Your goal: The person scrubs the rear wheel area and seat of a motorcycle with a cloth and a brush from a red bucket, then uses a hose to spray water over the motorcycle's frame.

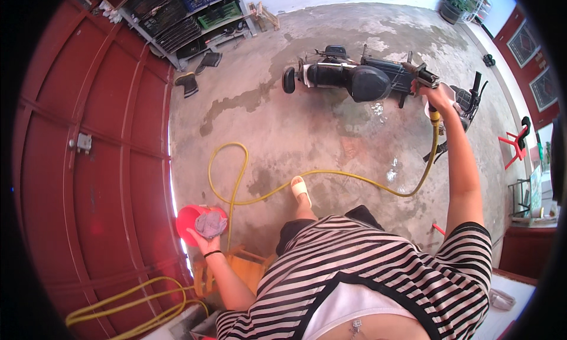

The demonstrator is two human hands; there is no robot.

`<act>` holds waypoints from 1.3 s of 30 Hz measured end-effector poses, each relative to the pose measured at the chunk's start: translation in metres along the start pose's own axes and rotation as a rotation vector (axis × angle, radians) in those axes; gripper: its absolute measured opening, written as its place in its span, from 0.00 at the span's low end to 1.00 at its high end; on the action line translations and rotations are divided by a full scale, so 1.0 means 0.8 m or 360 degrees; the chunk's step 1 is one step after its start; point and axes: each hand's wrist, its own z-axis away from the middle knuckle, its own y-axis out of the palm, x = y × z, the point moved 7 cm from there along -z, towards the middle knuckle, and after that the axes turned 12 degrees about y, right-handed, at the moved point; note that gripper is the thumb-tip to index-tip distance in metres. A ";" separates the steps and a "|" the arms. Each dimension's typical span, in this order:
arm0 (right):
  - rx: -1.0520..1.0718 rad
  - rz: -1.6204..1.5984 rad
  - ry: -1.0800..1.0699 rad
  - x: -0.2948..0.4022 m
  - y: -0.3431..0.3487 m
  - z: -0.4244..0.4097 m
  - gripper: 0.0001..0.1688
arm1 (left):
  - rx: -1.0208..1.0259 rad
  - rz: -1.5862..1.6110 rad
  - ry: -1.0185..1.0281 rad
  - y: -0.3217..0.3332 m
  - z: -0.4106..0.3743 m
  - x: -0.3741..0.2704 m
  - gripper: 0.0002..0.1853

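Observation:
My right hand [436, 97] grips a hose spray nozzle [426, 77], with the yellow hose [354, 176] hanging from it and looping over the floor. Beyond the nozzle stands an electric scooter [372, 81], with its handlebar at the right and partly hidden by my hand and forearm. At the lower left, my left hand [206, 241] holds a crumpled greyish-purple cloth [211, 225] over or beside a red plastic bucket [187, 220]. Whether the hand touches the bucket is hard to tell.
An orange wooden stool [248, 269] is beside my left forearm. Red metal doors [102, 163] line the left side. Boots [188, 84] lie near a loaded shelf [190, 21]. Wet patches mark the concrete floor [274, 127]. At the right is a red-legged stool [516, 146].

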 end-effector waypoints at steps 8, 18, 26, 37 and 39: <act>-0.0171 0.0128 0.0324 0.014 0.071 -0.153 0.07 | -0.0117 -0.0302 -0.0069 0.115 -0.187 0.041 0.28; 0.0025 0.0255 0.0713 -0.024 0.142 -0.337 0.08 | -0.0001 -0.0477 -0.0335 0.216 -0.291 0.170 0.25; -0.0059 0.0640 0.0961 -0.090 0.136 -0.477 0.08 | -0.0368 -0.0540 -0.0262 0.260 -0.274 0.237 0.27; 0.0073 0.0760 0.1016 -0.120 0.101 -0.618 0.11 | -0.0134 -0.0571 -0.0419 0.420 -0.305 0.403 0.28; -0.0018 0.0845 0.1044 -0.114 0.091 -0.625 0.09 | -0.0137 -0.0577 -0.0418 0.438 -0.306 0.423 0.28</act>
